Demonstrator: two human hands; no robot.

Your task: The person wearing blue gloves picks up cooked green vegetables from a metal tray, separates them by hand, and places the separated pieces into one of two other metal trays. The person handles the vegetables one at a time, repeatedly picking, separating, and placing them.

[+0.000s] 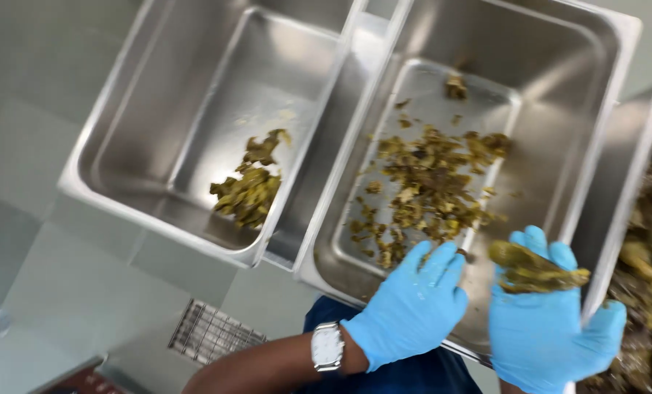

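My right hand, blue-gloved, lies palm up, fingers loosely curled under an olive-brown leaf resting on them. My left hand, fingers together and flat, reaches into the middle pan, touching scattered greens. Beyond, the left pan holds a small pile. A fuller pan at right is blurred; contents look similar. The unclamped leaf could slide off the slick glove onto the floor.
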